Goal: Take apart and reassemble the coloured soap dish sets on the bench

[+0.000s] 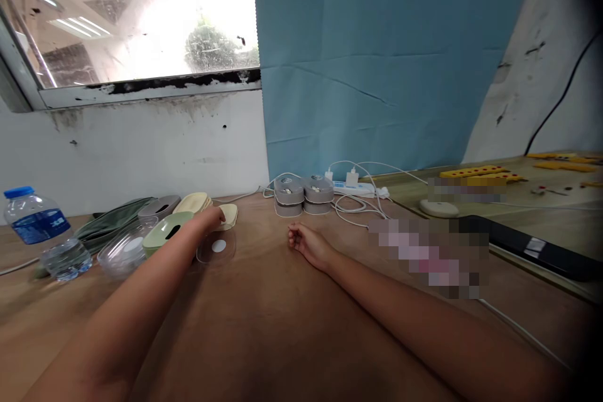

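Note:
My left hand is at the left of the table, its fingers bent down and closed on the near-left edge of a small cream plastic lid; part of the fingers is hidden. A clear lid with a white round spot lies just below that hand. Beside my left wrist stands a light green plastic box with a dark oval slot, partly covered by the forearm. My right hand rests on the table with its fingers curled in and nothing visible in them. Behind it are two grey stacked round-cornered containers.
Clear plastic tubs, cream pieces, a grey lid, a green pouch and a water bottle crowd the left. White cables and a power strip lie at the back right, near a black long object.

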Tool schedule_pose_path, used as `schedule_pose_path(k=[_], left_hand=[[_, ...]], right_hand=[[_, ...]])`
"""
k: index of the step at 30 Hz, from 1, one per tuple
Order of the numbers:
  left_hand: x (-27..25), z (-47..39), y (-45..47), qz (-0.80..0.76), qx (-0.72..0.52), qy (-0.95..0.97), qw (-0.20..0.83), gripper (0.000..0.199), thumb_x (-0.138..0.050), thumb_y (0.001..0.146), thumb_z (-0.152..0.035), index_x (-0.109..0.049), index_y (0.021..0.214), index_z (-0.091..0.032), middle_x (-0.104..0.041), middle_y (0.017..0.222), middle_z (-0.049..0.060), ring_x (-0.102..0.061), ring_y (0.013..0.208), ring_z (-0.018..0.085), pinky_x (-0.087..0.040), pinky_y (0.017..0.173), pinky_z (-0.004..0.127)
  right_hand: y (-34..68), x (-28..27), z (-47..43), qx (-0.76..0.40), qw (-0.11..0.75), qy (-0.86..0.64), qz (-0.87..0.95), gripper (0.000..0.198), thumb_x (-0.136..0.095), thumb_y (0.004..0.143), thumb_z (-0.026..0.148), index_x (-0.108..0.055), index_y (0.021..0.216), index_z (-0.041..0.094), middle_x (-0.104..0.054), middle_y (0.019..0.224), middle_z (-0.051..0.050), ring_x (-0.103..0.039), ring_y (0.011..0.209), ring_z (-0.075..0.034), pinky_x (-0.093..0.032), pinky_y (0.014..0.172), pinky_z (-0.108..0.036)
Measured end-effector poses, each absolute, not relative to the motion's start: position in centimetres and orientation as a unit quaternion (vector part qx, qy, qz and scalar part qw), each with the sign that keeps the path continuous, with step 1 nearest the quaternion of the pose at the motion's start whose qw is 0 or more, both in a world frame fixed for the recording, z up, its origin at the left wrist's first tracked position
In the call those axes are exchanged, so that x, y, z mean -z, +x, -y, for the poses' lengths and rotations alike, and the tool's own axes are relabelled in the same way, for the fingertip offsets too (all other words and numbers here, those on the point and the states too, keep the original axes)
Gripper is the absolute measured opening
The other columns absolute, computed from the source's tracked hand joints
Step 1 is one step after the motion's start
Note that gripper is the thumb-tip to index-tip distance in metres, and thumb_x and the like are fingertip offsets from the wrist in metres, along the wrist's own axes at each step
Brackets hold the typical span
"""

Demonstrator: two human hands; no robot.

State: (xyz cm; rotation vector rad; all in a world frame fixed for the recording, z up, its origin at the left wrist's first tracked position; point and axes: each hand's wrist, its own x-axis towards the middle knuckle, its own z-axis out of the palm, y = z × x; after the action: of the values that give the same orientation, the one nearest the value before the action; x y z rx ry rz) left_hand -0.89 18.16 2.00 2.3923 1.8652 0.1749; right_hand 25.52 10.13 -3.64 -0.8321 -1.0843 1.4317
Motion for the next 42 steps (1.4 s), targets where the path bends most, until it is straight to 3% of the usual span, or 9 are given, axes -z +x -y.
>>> schedule_pose_path(k=[8,14,17,21,24,32,42], left_hand=[[-2.4,-10.2,1.7,-0.507,-0.113,0.852,-0.056,0.029,-0.043,0.081,-0.019,-0.054,0.107,-0.017,-0.052,0.112,0.008,-0.049,0.103,0.020,-0.035,0.092,0.032],[0.5,-4.1,0.8,-0.428,-0.157,0.879,-0.142,0.027,-0.038,0.083,-0.022,-0.056,0.103,-0.019,-0.055,0.104,0.009,-0.052,0.091,0.020,-0.040,0.084,0.036],[1.4,-4.0,-0.2,-0.435,-0.159,0.877,-0.129,0.028,-0.033,0.085,-0.019,-0.056,0.102,-0.018,-0.057,0.097,0.008,-0.053,0.085,0.018,-0.043,0.078,0.033],[1.5,-4.5,-0.7,-0.448,-0.157,0.874,-0.106,0.029,-0.031,0.085,-0.016,-0.055,0.100,-0.018,-0.057,0.091,0.008,-0.054,0.082,0.018,-0.043,0.075,0.031],[1.4,-4.6,-0.9,-0.457,-0.149,0.871,-0.101,0.028,-0.031,0.084,-0.015,-0.055,0.099,-0.018,-0.057,0.089,0.007,-0.055,0.079,0.017,-0.044,0.073,0.030],[1.9,-4.4,-1.1,-0.451,-0.161,0.873,-0.090,0.031,-0.032,0.082,-0.013,-0.050,0.107,-0.019,-0.055,0.099,0.008,-0.055,0.083,0.019,-0.044,0.074,0.033],[0.8,-3.3,-0.6,-0.423,-0.289,0.850,-0.124,0.037,-0.042,0.079,-0.018,-0.042,0.116,-0.019,-0.041,0.121,0.012,-0.040,0.110,0.025,-0.035,0.091,0.043]], right_hand=[[24.7,4.2,-9.5,-0.412,0.489,-0.402,0.655,0.010,-0.047,0.065,0.021,-0.045,0.074,0.019,-0.045,0.059,0.005,-0.045,0.051,-0.011,-0.038,0.051,-0.024],[23.7,3.2,-9.9,-0.165,0.438,-0.424,0.775,0.027,-0.051,0.058,0.013,-0.051,0.084,0.019,-0.052,0.089,-0.005,-0.048,0.086,-0.020,-0.038,0.080,-0.034],[23.4,1.8,-12.2,-0.052,0.419,-0.448,0.788,0.039,-0.052,0.061,0.014,-0.049,0.100,0.017,-0.047,0.112,-0.011,-0.038,0.109,-0.025,-0.027,0.096,-0.038],[23.4,0.2,-16.7,0.062,0.389,-0.504,0.768,0.060,-0.055,0.064,0.019,-0.036,0.120,0.015,-0.026,0.135,-0.013,-0.017,0.125,-0.032,-0.013,0.102,-0.046],[23.8,0.0,-19.2,0.109,0.354,-0.544,0.753,0.066,-0.060,0.063,0.025,-0.035,0.123,0.014,-0.027,0.136,-0.014,-0.013,0.126,-0.034,-0.012,0.101,-0.048],[24.2,0.1,-20.1,0.177,0.279,-0.569,0.753,0.055,-0.060,0.068,0.021,-0.042,0.120,0.012,-0.044,0.125,-0.017,-0.037,0.114,-0.034,-0.023,0.095,-0.048],[25.0,-1.4,-14.0,0.194,0.254,-0.439,0.840,0.055,-0.052,0.078,0.034,-0.037,0.127,0.012,-0.040,0.131,-0.013,-0.033,0.120,-0.029,-0.022,0.100,-0.042]])
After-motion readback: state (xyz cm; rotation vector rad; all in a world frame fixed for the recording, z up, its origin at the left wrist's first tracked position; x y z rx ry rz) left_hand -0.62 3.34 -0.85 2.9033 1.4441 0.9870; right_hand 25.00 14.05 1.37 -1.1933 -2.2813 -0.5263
